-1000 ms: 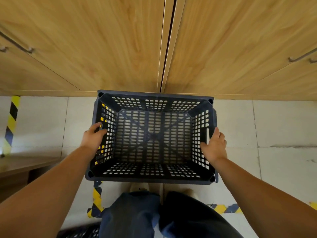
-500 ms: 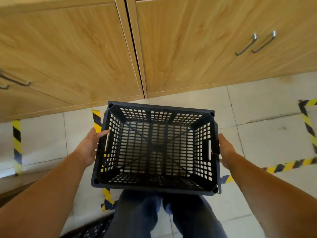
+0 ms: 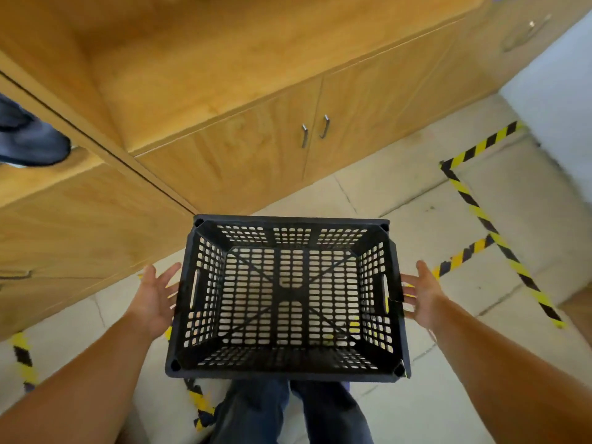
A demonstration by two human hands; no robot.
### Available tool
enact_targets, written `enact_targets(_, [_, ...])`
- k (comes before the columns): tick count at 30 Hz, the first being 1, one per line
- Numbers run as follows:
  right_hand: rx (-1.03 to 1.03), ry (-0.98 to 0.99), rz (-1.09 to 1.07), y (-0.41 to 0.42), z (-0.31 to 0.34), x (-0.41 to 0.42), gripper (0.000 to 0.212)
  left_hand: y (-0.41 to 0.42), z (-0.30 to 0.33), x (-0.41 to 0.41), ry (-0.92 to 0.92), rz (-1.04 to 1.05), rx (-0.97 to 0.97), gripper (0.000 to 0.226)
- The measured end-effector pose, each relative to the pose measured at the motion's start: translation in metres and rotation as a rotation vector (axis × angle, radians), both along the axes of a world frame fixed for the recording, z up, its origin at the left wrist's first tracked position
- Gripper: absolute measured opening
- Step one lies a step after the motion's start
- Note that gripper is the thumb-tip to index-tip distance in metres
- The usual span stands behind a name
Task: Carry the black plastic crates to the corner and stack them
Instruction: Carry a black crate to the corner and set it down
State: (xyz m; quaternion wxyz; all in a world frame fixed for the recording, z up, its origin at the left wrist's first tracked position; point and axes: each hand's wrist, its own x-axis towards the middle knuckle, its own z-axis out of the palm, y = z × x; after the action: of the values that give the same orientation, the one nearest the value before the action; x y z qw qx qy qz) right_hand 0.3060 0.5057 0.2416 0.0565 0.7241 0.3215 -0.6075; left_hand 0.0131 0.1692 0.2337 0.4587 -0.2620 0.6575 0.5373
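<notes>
From the head view, we stood on a pale tiled floor point(image 3: 400, 193) with a long run of wooden cabinets point(image 3: 243, 161) crossing ahead of us from lower left to upper right, their bases meeting the tiles just beyond the crate. Open floor lay to our right and ahead on the right, running toward a white wall point(image 3: 563, 100) in the far corner. Yellow and black tape point(image 3: 490, 225) marked out a boxed area on those tiles, and more of it ran on the floor at our left and under the crate.

The black crate point(image 3: 288, 296) was in front of us at about waist height, above our legs point(image 3: 288, 411), level and with its open top facing up. It was a rectangular plastic box with slotted walls and a slotted bottom crossed by diagonal ribs, with a handle slot in each short side. The tiles showed through the holes.

Our left hand point(image 3: 157, 296) was just beside the crate's left wall, palm turned toward it, its grip spread with the fingers straight. Our right hand point(image 3: 423, 293) mirrored it at the right wall, fingers likewise straight and apart. We could not tell whether either palm touched the plastic.

Two metal handles point(image 3: 315, 131) sat on the cabinet doors ahead. At the far left edge something dark and blurred point(image 3: 28, 136) rested on a wooden surface.
</notes>
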Motion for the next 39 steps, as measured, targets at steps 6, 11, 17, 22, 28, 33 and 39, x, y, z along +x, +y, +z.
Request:
enact_targets(6, [0.019,0.070,-0.117,0.055,0.064,0.055,0.071,0.083,0.058,0.024,0.056,-0.082,-0.007,0.067])
enact_targets(11, [0.070,0.133,-0.209,0.101,0.116,0.103,0.070,0.157,0.105,0.050,0.066,-0.140,0.017,0.072])
enact_targets(17, [0.138,0.149,-0.282,0.151,0.169,0.152,0.070,0.246,0.150,0.076,0.036,-0.208,0.093,0.078])
enact_targets(22, [0.184,0.133,-0.366,0.186,0.198,0.178,0.066,0.314,0.172,0.086,0.013,-0.305,0.126,0.082])
enact_targets(28, [0.178,0.128,-0.522,0.224,0.219,0.202,0.073,0.401,0.188,0.081,-0.014,-0.471,0.112,0.083])
enact_targets(33, [0.212,0.109,-0.682,0.255,0.233,0.210,0.078,0.483,0.193,0.068,-0.047,-0.664,0.108,0.085])
enact_targets(39, [0.299,0.133,-0.911,0.285,0.235,0.224,0.079,0.584,0.201,0.064,-0.103,-0.800,0.081,0.093])
